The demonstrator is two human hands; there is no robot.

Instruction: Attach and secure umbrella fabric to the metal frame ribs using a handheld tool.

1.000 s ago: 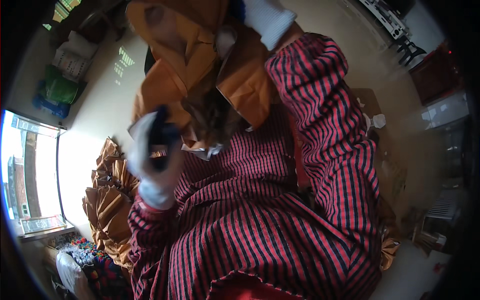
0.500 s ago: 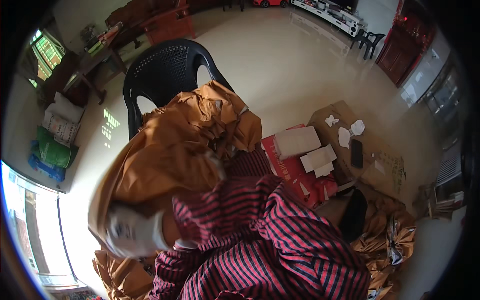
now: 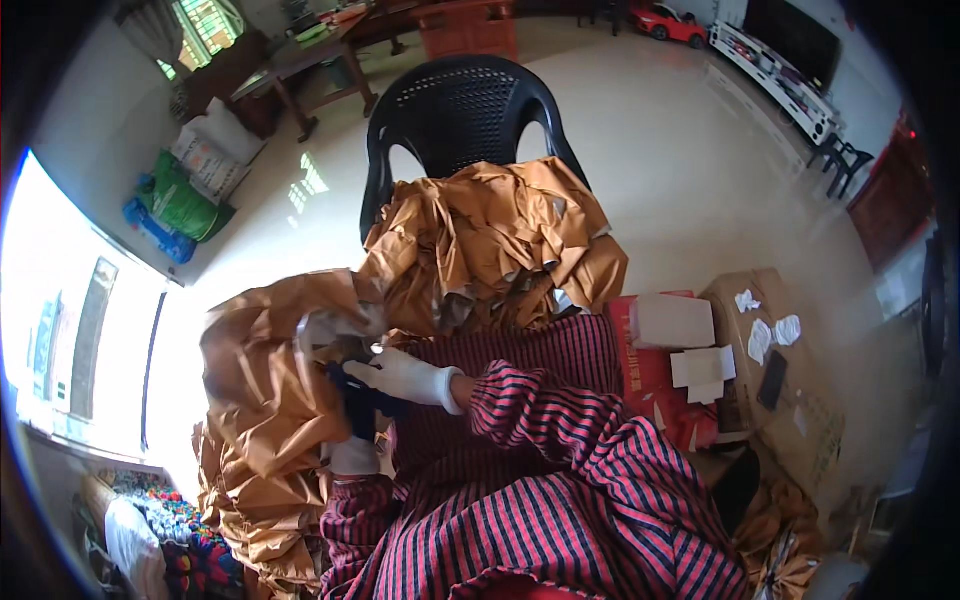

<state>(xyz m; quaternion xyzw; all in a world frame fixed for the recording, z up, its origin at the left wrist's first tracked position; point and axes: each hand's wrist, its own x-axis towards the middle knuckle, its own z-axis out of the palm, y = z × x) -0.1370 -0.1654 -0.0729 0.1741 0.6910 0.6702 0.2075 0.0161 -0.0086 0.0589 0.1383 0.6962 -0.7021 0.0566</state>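
Off the black chair's [image 3: 455, 115] near-left side, right hand [image 3: 405, 378] has shifted to brown paper's [image 3: 262, 370] inner edge, joining left hand [image 3: 364, 408]; can't tell grips.

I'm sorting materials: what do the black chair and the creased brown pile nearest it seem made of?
Black chair: probably moulded plastic, smooth, faintly glossy, its back perforated. Brown pile: likely coated paper, satiny, holding sharp creases; thin plastic possible.
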